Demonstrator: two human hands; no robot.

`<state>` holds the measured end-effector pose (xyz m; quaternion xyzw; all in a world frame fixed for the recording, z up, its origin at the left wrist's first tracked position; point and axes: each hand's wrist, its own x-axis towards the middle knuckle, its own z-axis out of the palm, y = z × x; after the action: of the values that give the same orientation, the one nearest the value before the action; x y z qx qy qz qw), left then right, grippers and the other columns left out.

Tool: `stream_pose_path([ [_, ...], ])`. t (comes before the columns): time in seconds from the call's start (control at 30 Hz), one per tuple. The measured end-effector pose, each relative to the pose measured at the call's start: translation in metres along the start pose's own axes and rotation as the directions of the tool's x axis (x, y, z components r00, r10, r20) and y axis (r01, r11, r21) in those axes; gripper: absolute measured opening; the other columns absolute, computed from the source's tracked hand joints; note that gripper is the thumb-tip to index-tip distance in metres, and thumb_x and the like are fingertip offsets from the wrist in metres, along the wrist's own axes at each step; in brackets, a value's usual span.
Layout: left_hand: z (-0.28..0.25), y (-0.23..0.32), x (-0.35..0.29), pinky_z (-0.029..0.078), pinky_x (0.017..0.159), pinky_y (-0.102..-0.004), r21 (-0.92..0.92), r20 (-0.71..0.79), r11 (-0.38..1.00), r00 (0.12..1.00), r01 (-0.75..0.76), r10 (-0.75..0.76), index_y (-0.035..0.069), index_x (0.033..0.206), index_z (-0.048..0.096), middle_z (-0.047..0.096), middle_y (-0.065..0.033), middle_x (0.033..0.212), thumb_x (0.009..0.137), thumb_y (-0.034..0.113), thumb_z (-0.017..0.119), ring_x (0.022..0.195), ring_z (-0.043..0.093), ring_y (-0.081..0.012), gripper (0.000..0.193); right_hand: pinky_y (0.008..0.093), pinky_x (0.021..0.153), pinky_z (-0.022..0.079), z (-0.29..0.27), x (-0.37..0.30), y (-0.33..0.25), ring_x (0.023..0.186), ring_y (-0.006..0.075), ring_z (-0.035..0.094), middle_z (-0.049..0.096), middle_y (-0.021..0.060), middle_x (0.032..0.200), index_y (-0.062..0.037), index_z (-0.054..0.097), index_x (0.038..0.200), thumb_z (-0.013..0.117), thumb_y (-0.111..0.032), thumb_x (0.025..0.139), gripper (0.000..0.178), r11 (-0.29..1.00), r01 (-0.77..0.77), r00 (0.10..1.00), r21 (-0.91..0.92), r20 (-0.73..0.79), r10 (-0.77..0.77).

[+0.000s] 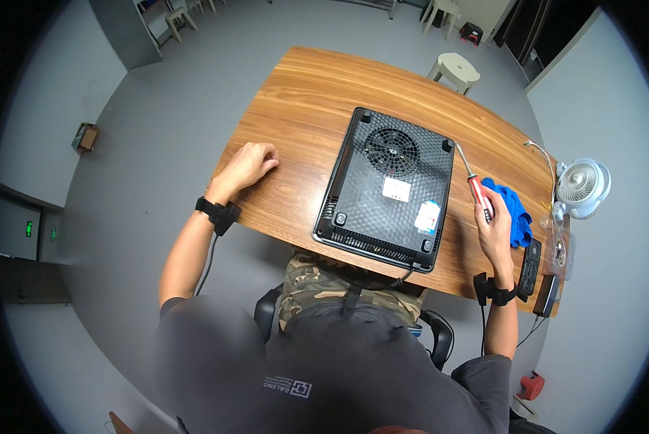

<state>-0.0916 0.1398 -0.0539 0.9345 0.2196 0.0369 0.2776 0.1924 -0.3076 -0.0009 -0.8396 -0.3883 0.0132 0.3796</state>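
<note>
A black induction cooker [368, 195] lies upside down on the wooden table, its round fan grille, rubber feet and two stickers facing up. Its power cord [404, 278] leaves from the near edge. My right hand [493, 226] is closed around the red and white handle of a screwdriver [474, 181], to the right of the cooker. The shaft points away from me, its tip beside the cooker's far right foot. My left hand [250, 165] rests on the table left of the cooker, apart from it, with fingers curled and nothing seen in them.
A blue cloth [511, 210] lies right of my right hand. Further right are a black case-like object [530, 266], a black box with a cable [546, 295], a clear plastic box [561, 249] and a white fan [583, 186]. A stool [456, 71] stands behind the wooden table [302, 87].
</note>
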Motion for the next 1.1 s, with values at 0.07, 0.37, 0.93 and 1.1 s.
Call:
stream_pose_path([
  [0.07, 0.0, 0.013, 0.002, 0.056, 0.078, -0.0316, -0.334, 0.035, 0.941, 0.999, 0.047, -0.037, 0.0, 0.098, 0.068, 0.073, -0.0119, 0.098, 0.095, 0.012, 0.069, 0.088, 0.071, -0.0205, 0.013, 0.031, 0.079, 0.048, 0.0, 0.006, -0.021, 0.087, 0.0187, 0.059, 0.063, 0.0114, 0.099, 0.0025, 0.063, 0.124, 0.064, -0.009, 0.094, 0.032, 0.998, 0.014, 0.996, 0.059, 0.086, -0.019],
  [0.37, 0.006, 0.081, -0.009, 0.052, 0.07, -0.0204, -0.915, 0.295, 0.306, 0.953, 0.262, 0.066, 0.004, 0.107, 0.065, 0.075, -0.0103, 0.101, 0.098, 0.015, 0.069, 0.091, 0.071, -0.0123, 0.015, 0.0349, 0.08, 0.05, 0.019, 0.029, -0.074, 0.087, 0.0264, 0.063, 0.064, 0.0144, 0.097, 0.0015, 0.064, 0.126, 0.067, -0.015, 0.089, 0.041, 0.95, 0.182, 0.881, 0.253, 0.388, -0.272],
  [0.93, 0.015, 0.1, -0.01, 0.056, 0.083, -0.0252, -0.825, 0.255, 0.551, 0.951, 0.121, 0.173, 0.001, 0.102, 0.071, 0.074, -0.0071, 0.097, 0.092, 0.01, 0.075, 0.091, 0.07, -0.0115, 0.015, 0.04, 0.082, 0.052, 0.038, 0.028, -0.093, 0.09, 0.0327, 0.063, 0.062, 0.0153, 0.098, -0.004, 0.065, 0.125, 0.068, -0.01, 0.087, 0.039, 0.91, 0.307, 0.761, 0.279, 0.502, -0.411],
  [1.1, 0.015, 0.106, -0.011, 0.055, 0.085, -0.0265, -0.802, 0.235, 0.591, 0.957, 0.091, 0.172, 0.002, 0.1, 0.074, 0.074, -0.0048, 0.098, 0.091, 0.009, 0.076, 0.092, 0.068, -0.0116, 0.012, 0.0405, 0.082, 0.052, 0.038, 0.026, -0.093, 0.09, 0.0326, 0.063, 0.062, 0.0151, 0.098, -0.0043, 0.065, 0.125, 0.067, -0.01, 0.087, 0.039, 0.919, 0.296, 0.766, 0.262, 0.51, -0.392],
])
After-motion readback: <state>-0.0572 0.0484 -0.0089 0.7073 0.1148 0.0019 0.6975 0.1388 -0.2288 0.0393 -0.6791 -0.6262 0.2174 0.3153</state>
